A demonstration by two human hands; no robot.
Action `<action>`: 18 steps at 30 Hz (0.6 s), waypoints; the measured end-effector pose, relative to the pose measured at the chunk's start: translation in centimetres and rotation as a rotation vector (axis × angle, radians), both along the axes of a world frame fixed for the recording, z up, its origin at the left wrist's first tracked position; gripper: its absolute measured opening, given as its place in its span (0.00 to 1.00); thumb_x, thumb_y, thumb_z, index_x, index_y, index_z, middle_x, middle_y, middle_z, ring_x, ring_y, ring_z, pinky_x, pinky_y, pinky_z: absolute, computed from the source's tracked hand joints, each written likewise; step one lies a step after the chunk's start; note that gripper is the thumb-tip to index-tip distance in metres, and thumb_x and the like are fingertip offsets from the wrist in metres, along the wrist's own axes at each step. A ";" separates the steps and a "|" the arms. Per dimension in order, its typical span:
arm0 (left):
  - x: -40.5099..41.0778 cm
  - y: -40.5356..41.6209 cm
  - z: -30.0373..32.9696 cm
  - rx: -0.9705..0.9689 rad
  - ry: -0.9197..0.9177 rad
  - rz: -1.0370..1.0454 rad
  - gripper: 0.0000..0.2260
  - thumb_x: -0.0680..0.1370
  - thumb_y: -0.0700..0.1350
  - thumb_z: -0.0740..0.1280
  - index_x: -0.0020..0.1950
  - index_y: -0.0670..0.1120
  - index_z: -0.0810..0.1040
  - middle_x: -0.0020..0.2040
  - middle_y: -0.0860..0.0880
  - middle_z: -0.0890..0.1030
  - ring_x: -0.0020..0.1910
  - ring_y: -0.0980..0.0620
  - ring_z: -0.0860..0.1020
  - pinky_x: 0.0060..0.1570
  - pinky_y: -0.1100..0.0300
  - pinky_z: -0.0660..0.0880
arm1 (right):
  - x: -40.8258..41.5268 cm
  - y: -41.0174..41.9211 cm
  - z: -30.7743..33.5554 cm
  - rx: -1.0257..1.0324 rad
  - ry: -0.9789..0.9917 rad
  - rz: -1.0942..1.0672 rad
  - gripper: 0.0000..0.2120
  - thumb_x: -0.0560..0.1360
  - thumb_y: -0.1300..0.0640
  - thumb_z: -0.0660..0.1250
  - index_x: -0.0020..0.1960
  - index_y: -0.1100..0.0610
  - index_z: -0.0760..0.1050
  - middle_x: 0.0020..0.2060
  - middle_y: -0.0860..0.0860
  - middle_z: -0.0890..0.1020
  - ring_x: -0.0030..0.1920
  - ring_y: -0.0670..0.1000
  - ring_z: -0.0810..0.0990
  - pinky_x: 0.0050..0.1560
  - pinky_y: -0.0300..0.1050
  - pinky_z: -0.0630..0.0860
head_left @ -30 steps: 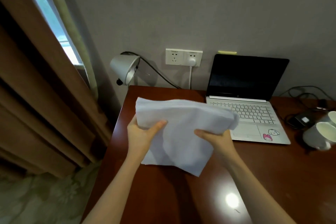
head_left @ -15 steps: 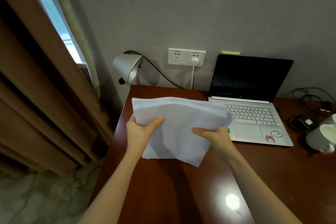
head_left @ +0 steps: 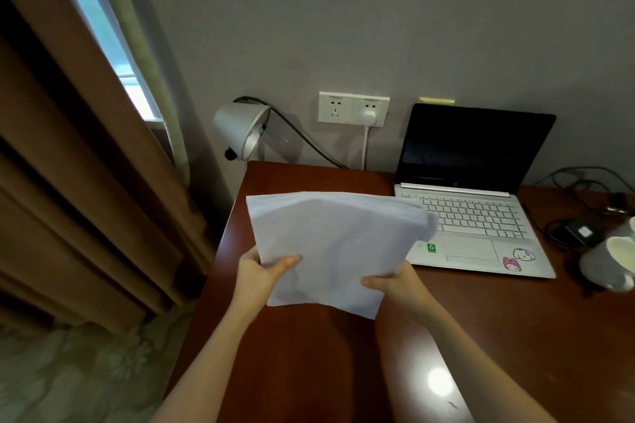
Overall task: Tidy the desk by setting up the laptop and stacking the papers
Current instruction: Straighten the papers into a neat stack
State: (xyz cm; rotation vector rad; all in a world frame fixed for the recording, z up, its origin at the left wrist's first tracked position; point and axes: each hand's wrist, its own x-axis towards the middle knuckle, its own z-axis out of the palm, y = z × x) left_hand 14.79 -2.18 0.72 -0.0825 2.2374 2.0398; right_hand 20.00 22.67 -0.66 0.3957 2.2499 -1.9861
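1. Reaching in from the bottom edge, two bare forearms stretch over the dark red wooden desk point(head_left: 515, 336), where a bright spot of light glints on the polished top near the right arm.
2. The left hand point(head_left: 261, 276) grips the lower left edge of the papers point(head_left: 338, 244), thumb laid across the front sheet and fingers hidden behind.
3. The right hand point(head_left: 395, 285) holds the lower right edge of the same papers, thumb pointing left on the front and fingers tucked behind; the two hands are apart, one at each side of the sheaf.
4. The papers are a white sheaf held up above the desk, tilted, the upper right corner bending over and covering the left edge of the laptop point(head_left: 477, 223).
5. The laptop sits open on the desk to the right, its screen dark, its silver keyboard deck showing a green sticker and a pink and white cartoon sticker by the trackpad.
6. A white mug point(head_left: 610, 263) lies tipped at the right edge, near a dark tangle of cables point(head_left: 580, 203).
7. Farther back, a grey desk lamp point(head_left: 240, 130) hangs at the desk's left rear corner beside a white wall socket point(head_left: 354, 108) with one plug in it.
8. Brown curtains point(head_left: 68, 165) fill the left side beside a strip of window.
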 end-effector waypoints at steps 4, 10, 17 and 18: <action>0.2 -1.1 -0.7 0.004 0.000 -0.031 0.10 0.71 0.39 0.74 0.47 0.52 0.81 0.42 0.59 0.86 0.46 0.57 0.83 0.39 0.68 0.79 | 0.5 0.8 -2.6 0.109 -0.083 0.040 0.14 0.69 0.67 0.73 0.51 0.54 0.81 0.50 0.50 0.85 0.56 0.53 0.82 0.59 0.51 0.78; -1.2 -1.8 2.1 -0.015 0.125 -0.001 0.12 0.74 0.40 0.70 0.50 0.58 0.78 0.46 0.63 0.83 0.48 0.64 0.82 0.42 0.71 0.79 | 0.1 0.1 -0.7 0.222 0.055 -0.065 0.13 0.76 0.66 0.67 0.49 0.47 0.78 0.35 0.34 0.83 0.40 0.36 0.80 0.43 0.30 0.76; -3.5 -2.5 4.9 0.222 -0.073 0.085 0.10 0.79 0.43 0.64 0.60 0.45 0.75 0.58 0.49 0.81 0.57 0.48 0.80 0.58 0.50 0.77 | -2.8 0.5 4.5 0.219 0.106 -0.017 0.10 0.78 0.59 0.63 0.39 0.61 0.69 0.32 0.51 0.71 0.34 0.46 0.70 0.34 0.35 0.67; -3.2 -2.4 4.7 0.258 -0.125 0.079 0.12 0.79 0.43 0.64 0.62 0.45 0.74 0.59 0.48 0.81 0.57 0.48 0.80 0.59 0.48 0.76 | -2.8 0.4 4.4 0.201 0.100 -0.014 0.10 0.79 0.58 0.62 0.42 0.65 0.71 0.34 0.55 0.72 0.36 0.49 0.72 0.36 0.40 0.68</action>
